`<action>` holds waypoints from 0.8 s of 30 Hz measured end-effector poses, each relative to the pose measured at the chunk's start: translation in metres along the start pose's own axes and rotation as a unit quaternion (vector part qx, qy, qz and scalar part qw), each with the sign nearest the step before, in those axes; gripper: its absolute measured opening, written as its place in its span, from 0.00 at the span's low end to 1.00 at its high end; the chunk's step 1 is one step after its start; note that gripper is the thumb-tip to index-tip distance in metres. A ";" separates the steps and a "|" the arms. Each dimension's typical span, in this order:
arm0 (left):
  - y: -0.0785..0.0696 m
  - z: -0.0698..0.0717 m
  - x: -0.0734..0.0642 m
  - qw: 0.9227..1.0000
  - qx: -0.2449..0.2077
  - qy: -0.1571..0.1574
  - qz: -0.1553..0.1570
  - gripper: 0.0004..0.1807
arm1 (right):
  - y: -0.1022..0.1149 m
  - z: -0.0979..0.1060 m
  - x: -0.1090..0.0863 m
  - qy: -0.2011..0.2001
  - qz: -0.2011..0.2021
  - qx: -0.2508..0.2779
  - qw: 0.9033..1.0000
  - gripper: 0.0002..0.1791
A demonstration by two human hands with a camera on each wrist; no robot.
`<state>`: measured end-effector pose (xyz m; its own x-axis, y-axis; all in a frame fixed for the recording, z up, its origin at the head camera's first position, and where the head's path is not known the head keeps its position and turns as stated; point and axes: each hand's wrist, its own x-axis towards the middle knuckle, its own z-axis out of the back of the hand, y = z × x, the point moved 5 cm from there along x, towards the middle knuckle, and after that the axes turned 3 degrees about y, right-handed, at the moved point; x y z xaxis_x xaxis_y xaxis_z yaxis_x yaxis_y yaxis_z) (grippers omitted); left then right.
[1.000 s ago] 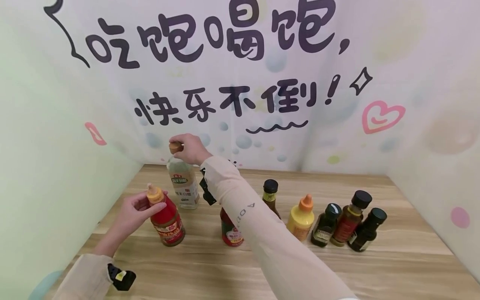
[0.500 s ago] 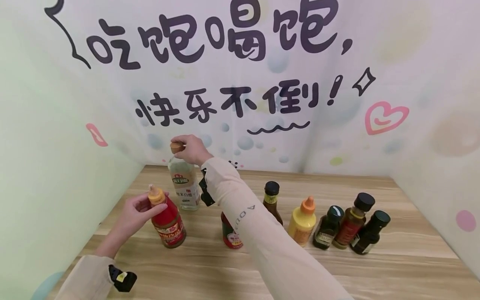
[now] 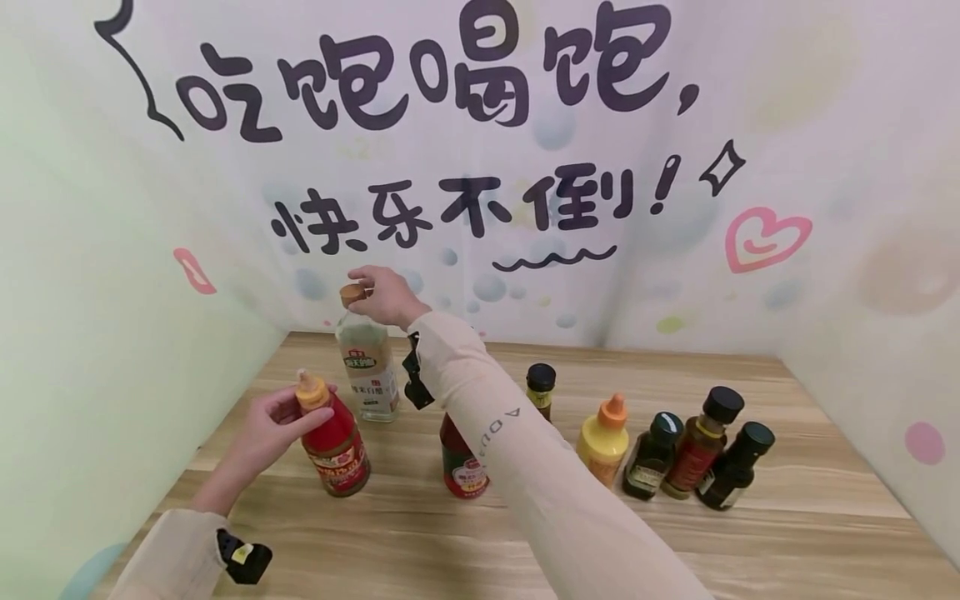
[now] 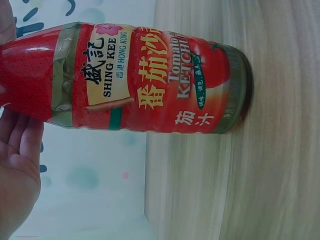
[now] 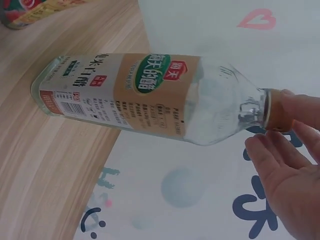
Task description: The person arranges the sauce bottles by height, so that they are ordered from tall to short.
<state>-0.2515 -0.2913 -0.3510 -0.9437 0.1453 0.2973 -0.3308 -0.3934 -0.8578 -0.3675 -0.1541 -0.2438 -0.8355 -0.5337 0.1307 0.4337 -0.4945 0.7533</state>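
Observation:
In the head view my left hand [image 3: 272,427] holds the red ketchup bottle [image 3: 335,450] around its upper part, below the orange nozzle cap. The ketchup bottle [image 4: 150,80] stands upright on the wooden table. Behind it, a clear white vinegar bottle [image 3: 367,371] stands upright near the back wall. My right hand [image 3: 386,296] is at its brown cap [image 3: 352,294], fingers loosened and partly lifted. In the right wrist view a digit lies against the cap [image 5: 279,111], while the other fingers of the hand [image 5: 295,185] extend apart from the bottle.
A dark red sauce bottle [image 3: 461,467] is partly behind the right sleeve, as is a black-capped bottle [image 3: 540,387]. To the right stand a yellow squeeze bottle [image 3: 602,440] and a cluster of dark bottles [image 3: 690,458]. Printed walls enclose the table [image 3: 817,517].
My right hand's fingers have loosened on the vinegar cap, and the hand has shifted slightly right. My left hand and both bottles stay where they were.

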 end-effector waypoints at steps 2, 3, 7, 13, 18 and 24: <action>-0.001 0.000 -0.001 1.000 0.000 -0.001 0.006 0.20 | 0.002 0.004 -0.001 -0.004 -0.006 0.006 1.000 0.27; 0.000 0.000 -0.001 1.000 0.003 -0.001 0.009 0.20 | 0.003 0.007 -0.001 -0.006 -0.007 0.007 1.000 0.27; 0.000 0.000 -0.001 1.000 0.009 -0.004 0.016 0.20 | 0.009 0.018 -0.004 -0.013 -0.009 0.006 1.000 0.28; -0.002 0.000 -0.001 1.000 0.009 -0.002 0.014 0.20 | 0.020 0.040 -0.012 -0.011 0.010 0.001 1.000 0.26; -0.003 -0.001 -0.001 1.000 0.010 -0.005 0.017 0.21 | 0.026 0.062 -0.016 -0.014 0.018 -0.001 1.000 0.25; -0.004 -0.001 -0.001 1.000 0.014 -0.002 0.020 0.21 | 0.030 0.084 -0.026 -0.015 0.033 0.071 0.997 0.20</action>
<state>-0.2492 -0.2893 -0.3484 -0.9559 0.1259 0.2653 -0.2936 -0.4233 -0.8571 -0.3613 -0.0980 -0.1705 -0.8167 -0.5409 0.2008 0.4381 -0.3548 0.8259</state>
